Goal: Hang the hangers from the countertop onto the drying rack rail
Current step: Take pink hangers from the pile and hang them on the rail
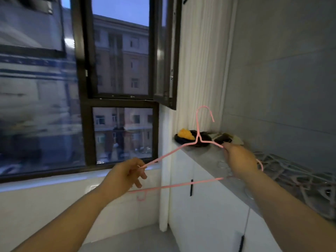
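A thin pink wire hanger (198,137) is held in the air in front of the window, its hook pointing up. My left hand (125,174) pinches the hanger's left shoulder end. My right hand (240,161) grips its right shoulder, above the grey countertop (205,155). The hanger's lower bar runs between my two wrists. A pile of several pale hangers (294,175) lies on the countertop to the right of my right arm. No drying rack rail shows in this view.
A dark cloth with a yellow piece (192,138) and some small items sit at the countertop's far end by the wall. White cabinets (209,206) stand below. A dark-framed window (120,99) with an open sash fills the left.
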Tool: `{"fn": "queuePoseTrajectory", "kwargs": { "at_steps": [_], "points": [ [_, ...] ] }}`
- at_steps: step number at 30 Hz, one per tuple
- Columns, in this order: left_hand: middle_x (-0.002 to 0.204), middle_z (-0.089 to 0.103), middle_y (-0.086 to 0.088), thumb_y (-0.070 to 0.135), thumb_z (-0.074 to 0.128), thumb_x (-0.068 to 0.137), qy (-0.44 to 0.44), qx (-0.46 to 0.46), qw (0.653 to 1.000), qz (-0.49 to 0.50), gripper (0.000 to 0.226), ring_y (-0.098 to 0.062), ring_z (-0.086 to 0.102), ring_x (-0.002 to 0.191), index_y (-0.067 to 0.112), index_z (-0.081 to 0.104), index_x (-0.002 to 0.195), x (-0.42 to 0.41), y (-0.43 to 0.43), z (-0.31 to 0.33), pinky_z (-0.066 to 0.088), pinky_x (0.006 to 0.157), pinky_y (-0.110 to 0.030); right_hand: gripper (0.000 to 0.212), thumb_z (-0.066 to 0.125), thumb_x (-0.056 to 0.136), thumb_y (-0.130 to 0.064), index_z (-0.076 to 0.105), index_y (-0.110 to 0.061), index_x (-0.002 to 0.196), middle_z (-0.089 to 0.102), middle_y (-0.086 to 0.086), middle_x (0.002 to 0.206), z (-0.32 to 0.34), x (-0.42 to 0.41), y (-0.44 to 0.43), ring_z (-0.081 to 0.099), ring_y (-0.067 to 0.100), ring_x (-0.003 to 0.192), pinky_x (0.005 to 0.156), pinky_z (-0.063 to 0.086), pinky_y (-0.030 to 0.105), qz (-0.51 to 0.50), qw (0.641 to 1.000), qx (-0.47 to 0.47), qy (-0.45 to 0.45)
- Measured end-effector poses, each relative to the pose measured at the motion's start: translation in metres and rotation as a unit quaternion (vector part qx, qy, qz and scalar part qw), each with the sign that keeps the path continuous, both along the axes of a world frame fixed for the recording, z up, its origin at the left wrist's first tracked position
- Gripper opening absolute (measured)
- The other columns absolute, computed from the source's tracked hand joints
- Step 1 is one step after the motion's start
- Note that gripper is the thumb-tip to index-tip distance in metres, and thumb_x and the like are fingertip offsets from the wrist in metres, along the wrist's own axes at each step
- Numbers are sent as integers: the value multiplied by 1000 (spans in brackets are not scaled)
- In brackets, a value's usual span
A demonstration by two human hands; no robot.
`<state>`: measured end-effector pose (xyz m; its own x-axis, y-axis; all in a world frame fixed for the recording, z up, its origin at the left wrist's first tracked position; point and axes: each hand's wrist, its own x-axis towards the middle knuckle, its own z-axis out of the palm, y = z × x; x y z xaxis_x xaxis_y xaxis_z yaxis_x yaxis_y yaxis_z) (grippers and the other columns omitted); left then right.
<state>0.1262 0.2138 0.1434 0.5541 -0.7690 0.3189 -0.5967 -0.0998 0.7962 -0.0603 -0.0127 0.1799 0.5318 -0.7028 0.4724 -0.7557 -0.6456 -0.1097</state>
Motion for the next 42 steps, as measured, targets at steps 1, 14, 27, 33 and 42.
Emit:
{"fn": "queuePoseTrajectory", "kwargs": {
  "at_steps": [1,14,27,33,42],
  "points": [
    [70,62,1,-2,44,92,14,15,1000,17,31,-1,59,42,22,55,76,10,26,3,43,46,-14,30,35,99,-19,52,-13,122,60,15,120,-2,19,17,56,32,109,82,45,34,30,999,6,9],
    [70,64,1,6,47,93,51,63,965,251,12,-5,55,37,13,57,92,80,349,18,42,38,-14,29,36,99,-23,60,-8,107,65,15,99,-14,250,319,59,33,98,72,41,33,392,920,25,20],
    [54,61,10,6,52,90,1,-6,826,563,27,-1,49,30,25,55,71,108,596,20,40,36,-13,29,37,98,-24,60,-16,115,64,12,116,5,403,603,57,33,107,84,43,35,591,806,-22,-4],
    [61,62,7,8,54,89,-31,-5,760,649,28,0,52,32,29,54,70,144,686,42,44,38,-13,30,35,99,-23,59,-17,116,64,10,116,27,472,718,57,31,106,85,43,34,676,736,-13,-21],
    [67,63,0,3,52,89,-52,-39,670,739,20,-3,52,32,19,58,80,199,799,71,45,37,-14,35,38,98,-22,46,-16,131,51,5,134,83,558,847,41,22,125,102,32,34,743,661,-74,-72]
  ]
}}
